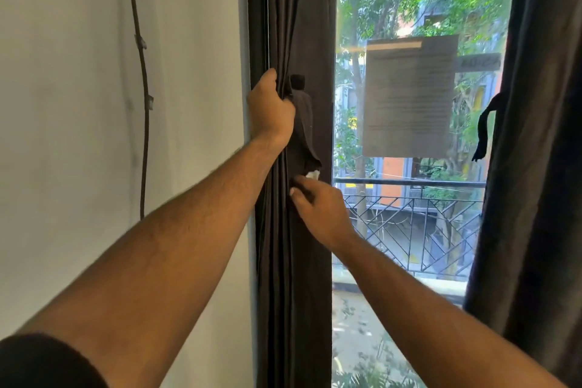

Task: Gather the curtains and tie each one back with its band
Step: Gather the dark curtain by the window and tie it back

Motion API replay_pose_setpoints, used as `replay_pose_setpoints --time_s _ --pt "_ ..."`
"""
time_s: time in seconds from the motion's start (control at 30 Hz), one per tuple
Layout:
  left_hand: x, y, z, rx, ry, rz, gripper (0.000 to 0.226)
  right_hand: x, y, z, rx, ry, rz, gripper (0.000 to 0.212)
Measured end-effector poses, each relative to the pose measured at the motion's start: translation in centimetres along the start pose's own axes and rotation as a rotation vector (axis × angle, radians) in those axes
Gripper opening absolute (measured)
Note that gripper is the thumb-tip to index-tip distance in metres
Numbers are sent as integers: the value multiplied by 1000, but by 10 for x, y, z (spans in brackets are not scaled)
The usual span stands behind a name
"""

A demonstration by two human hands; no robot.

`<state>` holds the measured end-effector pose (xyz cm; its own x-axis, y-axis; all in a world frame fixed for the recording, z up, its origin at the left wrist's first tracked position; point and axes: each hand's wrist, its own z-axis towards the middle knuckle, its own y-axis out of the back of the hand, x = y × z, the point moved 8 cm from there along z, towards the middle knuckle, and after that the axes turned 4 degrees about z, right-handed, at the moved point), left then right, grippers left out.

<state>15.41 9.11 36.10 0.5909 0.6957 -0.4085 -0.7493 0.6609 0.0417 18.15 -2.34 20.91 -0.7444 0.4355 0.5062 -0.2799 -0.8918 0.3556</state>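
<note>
The left dark curtain (pixel 293 246) hangs bunched in narrow folds beside the wall. My left hand (pixel 271 107) grips its gathered folds at about head height. A dark band (pixel 305 123) dangles down the front of this curtain, ending in a white patch (pixel 312 174). My right hand (pixel 318 209) reaches up to the band's lower end, fingertips touching just under the white patch. The right dark curtain (pixel 535 167) hangs at the window's right side, with its own dark band (pixel 483 129) hanging loose from its inner edge.
A white wall (pixel 78 104) with a black cable (pixel 143 88) clipped down it lies to the left. Between the curtains is a glass window (pixel 409 230) with a paper sheet (pixel 409 94) stuck on it; a balcony railing and trees show outside.
</note>
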Motion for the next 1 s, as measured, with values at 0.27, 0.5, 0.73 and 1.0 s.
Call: replay_pose_setpoints --time_s 0.27,0.5,0.73,1.0 --pt "1 13 2 16 42 10 11 29 45 70 -265 -116 506 16" --pt "-6 17 1 62 34 -98 18 75 53 107 -124 -109 937 28" --pt "2 26 2 137 140 -269 36 52 82 111 -241 -194 1082 15" --pt "-5 7 -7 266 280 -516 29 50 50 104 173 -184 1000 26"
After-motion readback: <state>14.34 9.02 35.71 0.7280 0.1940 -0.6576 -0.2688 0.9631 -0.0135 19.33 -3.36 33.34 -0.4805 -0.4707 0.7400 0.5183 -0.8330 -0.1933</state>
